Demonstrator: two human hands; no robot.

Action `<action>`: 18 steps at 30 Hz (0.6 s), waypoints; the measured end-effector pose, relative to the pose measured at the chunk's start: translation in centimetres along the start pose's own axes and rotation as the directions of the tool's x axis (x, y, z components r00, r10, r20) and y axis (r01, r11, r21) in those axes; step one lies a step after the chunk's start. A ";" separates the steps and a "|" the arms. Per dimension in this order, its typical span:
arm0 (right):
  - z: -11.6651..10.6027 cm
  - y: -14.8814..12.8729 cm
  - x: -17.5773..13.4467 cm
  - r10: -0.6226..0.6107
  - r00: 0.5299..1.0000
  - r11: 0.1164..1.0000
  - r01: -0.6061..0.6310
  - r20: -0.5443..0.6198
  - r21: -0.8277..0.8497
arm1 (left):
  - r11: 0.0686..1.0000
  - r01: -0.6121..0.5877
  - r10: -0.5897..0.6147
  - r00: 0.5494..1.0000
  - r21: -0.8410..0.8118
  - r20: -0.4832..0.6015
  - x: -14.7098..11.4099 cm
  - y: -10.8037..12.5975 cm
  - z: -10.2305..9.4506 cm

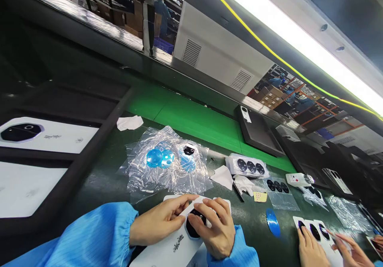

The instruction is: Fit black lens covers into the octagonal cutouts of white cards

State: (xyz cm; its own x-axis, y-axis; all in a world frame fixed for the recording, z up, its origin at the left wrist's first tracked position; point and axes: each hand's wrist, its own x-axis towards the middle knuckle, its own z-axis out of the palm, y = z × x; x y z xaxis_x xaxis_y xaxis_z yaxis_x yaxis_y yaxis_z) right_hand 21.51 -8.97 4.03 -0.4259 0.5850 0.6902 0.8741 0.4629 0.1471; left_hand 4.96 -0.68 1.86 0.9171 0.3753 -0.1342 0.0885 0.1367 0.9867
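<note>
Left hand [158,221], right hand [218,228] holding white panel [161,252], clear bags [140,182] beyond, blue disc [272,222] rightward

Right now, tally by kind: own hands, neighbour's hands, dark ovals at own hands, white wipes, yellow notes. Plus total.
Own hands: 2, left hand and right hand
Neighbour's hands: 2
Dark oval, partly covered: 1
White wipes: 3
Yellow note: 1
Total: 9

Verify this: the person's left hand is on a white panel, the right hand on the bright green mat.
Wrong about the right hand: the head view shows it at the black piece on the white panel. The left hand is indeed on that panel.
</note>
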 end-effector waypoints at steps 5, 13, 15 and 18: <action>-0.1 0.1 0.1 -0.028 0.999 0.999 0.027 0.019 0.017 | 1.000 -0.002 0.002 1.000 0.012 -0.015 0.1 -0.5 0.0; 0.1 0.3 -0.1 -0.034 0.999 0.999 0.034 0.011 0.009 | 0.999 -0.032 0.032 0.999 -0.034 0.006 0.0 -0.2 -0.1; 0.2 0.3 -0.1 -0.039 0.999 0.999 0.039 0.011 0.024 | 0.999 -0.034 0.034 0.999 -0.039 0.006 0.0 -0.1 0.0; 0.1 0.2 0.0 -0.053 0.999 0.998 0.052 0.014 0.048 | 0.995 -0.058 0.060 0.998 -0.078 0.020 0.0 -0.1 0.0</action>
State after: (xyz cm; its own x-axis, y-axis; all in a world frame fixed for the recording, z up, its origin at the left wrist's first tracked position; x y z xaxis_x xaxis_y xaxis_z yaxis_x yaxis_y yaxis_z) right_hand 21.64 -8.80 3.96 -0.4746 0.5687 0.6718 0.8386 0.5240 0.1489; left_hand 4.99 -0.71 1.71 0.9284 0.3642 -0.0732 0.0047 0.1856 0.9826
